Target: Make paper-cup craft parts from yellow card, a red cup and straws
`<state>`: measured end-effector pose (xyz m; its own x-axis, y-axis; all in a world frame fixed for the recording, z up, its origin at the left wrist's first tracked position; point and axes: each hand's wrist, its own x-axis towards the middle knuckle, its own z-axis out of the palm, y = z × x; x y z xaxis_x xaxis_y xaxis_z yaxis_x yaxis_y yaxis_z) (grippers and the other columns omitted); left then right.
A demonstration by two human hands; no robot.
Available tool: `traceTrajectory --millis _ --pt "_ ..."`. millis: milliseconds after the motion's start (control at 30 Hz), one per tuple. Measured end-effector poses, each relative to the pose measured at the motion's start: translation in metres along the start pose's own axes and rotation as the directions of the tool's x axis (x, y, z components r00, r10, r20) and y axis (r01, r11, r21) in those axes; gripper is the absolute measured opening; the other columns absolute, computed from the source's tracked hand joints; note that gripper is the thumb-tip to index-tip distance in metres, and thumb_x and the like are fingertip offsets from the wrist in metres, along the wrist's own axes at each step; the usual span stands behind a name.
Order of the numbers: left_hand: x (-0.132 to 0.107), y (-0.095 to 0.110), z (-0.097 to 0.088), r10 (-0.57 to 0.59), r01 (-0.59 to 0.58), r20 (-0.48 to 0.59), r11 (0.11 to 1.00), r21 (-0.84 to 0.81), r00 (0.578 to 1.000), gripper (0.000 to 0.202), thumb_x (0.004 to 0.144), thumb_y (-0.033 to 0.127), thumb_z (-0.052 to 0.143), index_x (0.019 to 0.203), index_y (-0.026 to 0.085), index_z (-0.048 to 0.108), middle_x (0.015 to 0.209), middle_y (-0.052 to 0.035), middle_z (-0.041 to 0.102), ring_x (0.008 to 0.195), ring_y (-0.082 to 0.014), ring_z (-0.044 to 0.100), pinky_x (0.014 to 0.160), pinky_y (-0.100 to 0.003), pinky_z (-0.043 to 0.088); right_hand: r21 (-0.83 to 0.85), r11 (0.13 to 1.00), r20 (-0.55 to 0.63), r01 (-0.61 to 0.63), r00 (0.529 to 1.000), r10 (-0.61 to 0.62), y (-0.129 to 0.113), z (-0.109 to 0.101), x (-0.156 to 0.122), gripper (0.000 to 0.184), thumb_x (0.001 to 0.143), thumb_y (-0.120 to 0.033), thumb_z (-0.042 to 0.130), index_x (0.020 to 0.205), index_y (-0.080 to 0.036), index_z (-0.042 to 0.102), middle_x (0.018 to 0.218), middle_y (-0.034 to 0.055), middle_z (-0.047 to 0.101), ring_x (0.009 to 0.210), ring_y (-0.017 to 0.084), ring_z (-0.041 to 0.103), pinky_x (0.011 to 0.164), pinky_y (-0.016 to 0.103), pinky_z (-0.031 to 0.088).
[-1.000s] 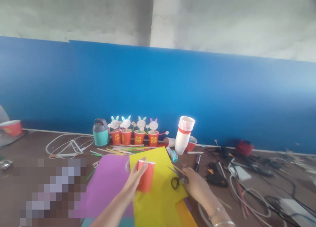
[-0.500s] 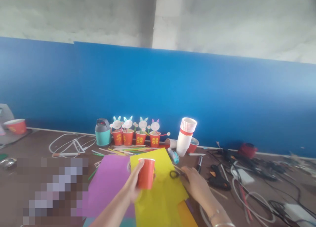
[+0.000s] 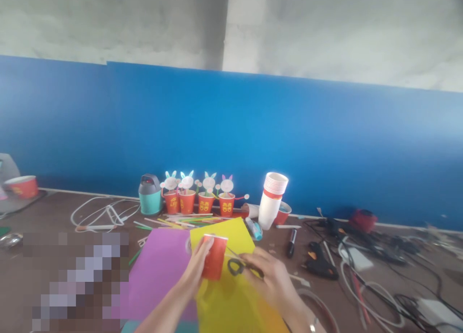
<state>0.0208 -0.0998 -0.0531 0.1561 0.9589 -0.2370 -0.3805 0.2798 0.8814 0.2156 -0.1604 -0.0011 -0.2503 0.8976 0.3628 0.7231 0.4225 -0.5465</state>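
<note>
My left hand [image 3: 198, 264] is closed around a red paper cup [image 3: 215, 258], which it holds upright above the sheets of paper. Close to the cup's right side, my right hand [image 3: 263, 270] grips a pair of scissors [image 3: 236, 266] with black handles. Their blades point up and left toward the cup; I cannot tell whether they touch it. Beneath lie a yellow sheet [image 3: 235, 304] and a purple sheet [image 3: 161, 265].
Behind the sheets stand several red cups [image 3: 206, 203] with rabbit figures, coloured strips [image 3: 188, 220], a turquoise container [image 3: 150, 198] and a tall stack of white cups [image 3: 271, 202]. A marker [image 3: 292, 242], a glue gun [image 3: 320, 261] and tangled cables [image 3: 376, 294] lie to the right.
My right hand has lifted the scissors from the right of the yellow sheet and brought them left beside the cup. The left hand keeps the cup in nearly the same place.
</note>
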Motion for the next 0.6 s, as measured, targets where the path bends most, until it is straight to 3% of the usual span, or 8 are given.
traceTrajectory --millis 100,233,600 --pt "-0.0004 0.0003 -0.001 0.034 -0.034 0.056 0.999 -0.004 0.998 0.059 0.069 0.062 0.066 0.11 0.019 0.062 0.095 -0.0044 0.069 0.09 -0.0237 0.065 0.075 -0.029 0.049 -0.119 0.993 0.02 -0.003 1.0 0.005 0.0017 0.0007 -0.001 0.024 0.088 -0.03 0.053 0.105 -0.025 0.069 0.089 0.0047 0.067 0.077 0.018 0.065 0.069 0.024 0.046" --pt "0.0008 -0.0016 -0.0038 0.029 -0.028 0.048 0.999 -0.02 0.998 0.057 0.072 0.059 0.066 0.114 0.021 0.06 0.098 -0.0043 0.068 0.094 -0.0246 0.064 0.079 -0.031 0.049 -0.242 0.97 0.037 -0.002 0.999 0.011 0.0051 -0.0005 -0.0019 0.025 0.089 -0.031 0.052 0.108 -0.026 0.068 0.089 0.004 0.066 0.076 0.017 0.065 0.067 0.023 0.045" --pt "0.0049 -0.002 -0.0057 0.036 -0.036 0.017 0.999 0.014 0.999 0.059 0.07 0.059 0.067 0.116 0.022 0.058 0.099 -0.0043 0.068 0.094 -0.0248 0.063 0.076 -0.03 0.049 -0.306 0.951 0.069 0.04 0.997 -0.02 0.0022 -0.003 -0.0029 0.027 0.091 -0.029 0.049 0.112 -0.027 0.065 0.092 0.0043 0.065 0.077 0.017 0.065 0.066 0.025 0.045"
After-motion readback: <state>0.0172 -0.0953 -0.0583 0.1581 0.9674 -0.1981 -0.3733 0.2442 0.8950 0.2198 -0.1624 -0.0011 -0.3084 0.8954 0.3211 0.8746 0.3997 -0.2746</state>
